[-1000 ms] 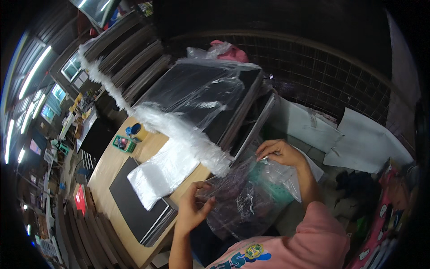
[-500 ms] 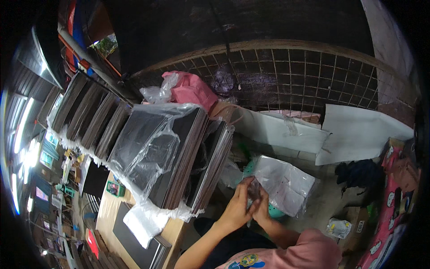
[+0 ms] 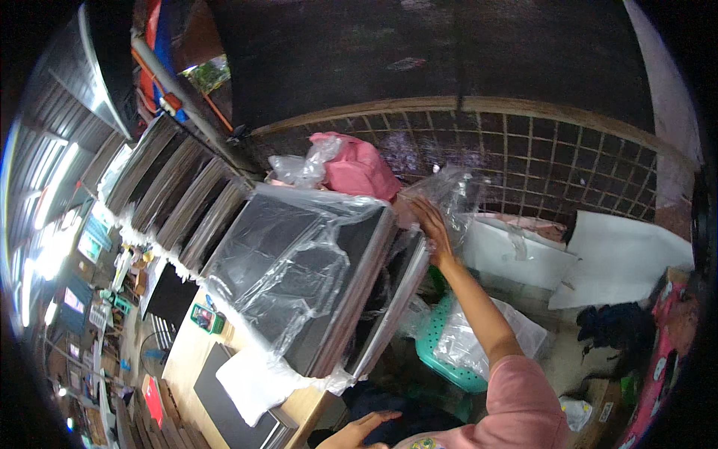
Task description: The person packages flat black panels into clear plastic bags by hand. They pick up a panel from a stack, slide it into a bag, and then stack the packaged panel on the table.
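Note:
My right arm reaches up past the wrapped stacks, and my right hand (image 3: pixel 434 228) is at the far top corner of the nearer stack. Its fingers are pressed on a crumpled clear plastic bag (image 3: pixel 455 188) that flares out beyond them; part of the grip is hidden. My left hand (image 3: pixel 364 429) is low by my body, fingers stretched out and holding nothing. Beside my right hand stands a tall stack of dark boards (image 3: pixel 299 254) under clear film, with a thinner wrapped stack (image 3: pixel 396 299) to its right. A pink bundle (image 3: pixel 359 168) lies behind them.
A teal perforated plastic chair (image 3: pixel 437 348) bears a sheet in clear plastic (image 3: pixel 482 337). White boards (image 3: pixel 621 258) lean by the wire mesh (image 3: pixel 538 150). At left are a wooden table (image 3: pixel 303 408), white foam sheet (image 3: pixel 247 385), green box (image 3: pixel 206 319) and more wrapped stacks (image 3: pixel 172 187).
My hands have parted. The right has gone up and away to the stack's far corner, where clear plastic now shows. The left has dropped toward my body. The view has shifted.

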Action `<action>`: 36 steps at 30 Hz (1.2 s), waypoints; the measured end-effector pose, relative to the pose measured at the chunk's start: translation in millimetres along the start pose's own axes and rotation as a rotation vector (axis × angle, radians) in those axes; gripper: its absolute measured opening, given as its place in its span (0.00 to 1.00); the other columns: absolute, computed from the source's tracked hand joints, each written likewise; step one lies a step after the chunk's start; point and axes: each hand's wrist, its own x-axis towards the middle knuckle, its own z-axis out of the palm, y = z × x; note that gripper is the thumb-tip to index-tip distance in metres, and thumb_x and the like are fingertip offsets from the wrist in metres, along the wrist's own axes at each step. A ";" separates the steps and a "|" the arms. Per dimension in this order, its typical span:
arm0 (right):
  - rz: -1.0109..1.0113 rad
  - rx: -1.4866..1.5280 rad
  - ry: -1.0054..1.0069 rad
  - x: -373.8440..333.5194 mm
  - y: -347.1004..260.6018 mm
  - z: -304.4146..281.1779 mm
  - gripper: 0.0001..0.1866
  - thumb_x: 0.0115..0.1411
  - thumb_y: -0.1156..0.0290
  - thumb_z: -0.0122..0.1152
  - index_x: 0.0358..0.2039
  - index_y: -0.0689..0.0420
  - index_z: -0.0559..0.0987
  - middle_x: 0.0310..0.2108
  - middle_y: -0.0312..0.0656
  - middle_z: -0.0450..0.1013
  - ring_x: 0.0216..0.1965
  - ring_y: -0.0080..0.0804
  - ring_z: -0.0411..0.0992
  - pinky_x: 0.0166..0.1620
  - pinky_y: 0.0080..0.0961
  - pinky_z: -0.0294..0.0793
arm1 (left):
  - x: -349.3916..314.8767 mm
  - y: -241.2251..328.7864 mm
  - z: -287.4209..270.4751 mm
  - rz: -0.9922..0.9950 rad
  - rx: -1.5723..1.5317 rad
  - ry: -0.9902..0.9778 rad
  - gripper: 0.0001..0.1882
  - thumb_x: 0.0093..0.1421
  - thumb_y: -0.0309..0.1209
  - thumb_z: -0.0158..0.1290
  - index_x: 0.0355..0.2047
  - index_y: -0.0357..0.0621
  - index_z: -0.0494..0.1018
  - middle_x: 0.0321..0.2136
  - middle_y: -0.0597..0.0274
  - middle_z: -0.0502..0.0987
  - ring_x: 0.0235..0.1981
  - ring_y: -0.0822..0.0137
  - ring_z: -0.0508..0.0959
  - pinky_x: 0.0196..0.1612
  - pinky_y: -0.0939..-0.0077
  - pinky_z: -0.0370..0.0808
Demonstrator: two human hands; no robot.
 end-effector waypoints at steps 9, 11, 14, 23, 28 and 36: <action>0.059 -0.491 -0.478 59.2 109.8 110.1 0.24 0.60 0.61 0.47 0.57 0.55 0.68 0.59 0.45 0.60 0.60 0.43 0.56 0.61 0.45 0.52 | -76.0 -32.8 15.0 -0.161 -0.531 0.343 0.45 0.54 0.59 0.52 0.60 0.36 0.57 0.55 0.51 0.65 0.56 0.59 0.65 0.58 0.63 0.61; 0.040 -0.517 -0.473 58.4 118.0 108.6 0.24 0.61 0.61 0.47 0.56 0.56 0.68 0.58 0.45 0.61 0.59 0.42 0.56 0.60 0.44 0.53 | -101.9 -38.9 17.6 -0.247 -0.583 0.417 0.46 0.52 0.61 0.54 0.60 0.38 0.58 0.54 0.52 0.66 0.55 0.59 0.66 0.55 0.62 0.64; -0.033 -0.522 -0.447 54.9 127.8 100.4 0.23 0.61 0.62 0.46 0.56 0.56 0.68 0.57 0.45 0.61 0.58 0.42 0.57 0.59 0.43 0.54 | -132.4 -90.7 44.8 -0.184 -0.788 0.451 0.47 0.52 0.61 0.52 0.62 0.41 0.56 0.59 0.47 0.60 0.60 0.50 0.61 0.60 0.57 0.61; -0.189 -0.590 -0.269 25.6 134.5 21.8 0.22 0.61 0.63 0.46 0.54 0.57 0.69 0.54 0.46 0.63 0.54 0.41 0.60 0.55 0.41 0.58 | -152.6 -85.1 33.0 -0.307 -0.686 0.688 0.38 0.56 0.46 0.57 0.62 0.45 0.55 0.57 0.53 0.64 0.56 0.59 0.68 0.56 0.61 0.65; -0.197 -0.614 -0.245 17.6 125.4 3.3 0.21 0.62 0.63 0.46 0.53 0.58 0.70 0.52 0.46 0.64 0.52 0.41 0.62 0.54 0.39 0.60 | -175.4 -83.7 36.8 -0.296 -0.640 0.738 0.37 0.56 0.43 0.59 0.61 0.46 0.57 0.56 0.52 0.65 0.54 0.57 0.69 0.55 0.60 0.67; -0.192 -0.620 -0.245 30.6 122.7 11.2 0.20 0.62 0.64 0.45 0.51 0.59 0.71 0.50 0.47 0.66 0.48 0.40 0.64 0.51 0.37 0.64 | -201.6 -86.9 32.7 -0.245 -0.690 1.058 0.32 0.54 0.34 0.60 0.58 0.41 0.62 0.51 0.54 0.70 0.50 0.62 0.72 0.52 0.66 0.70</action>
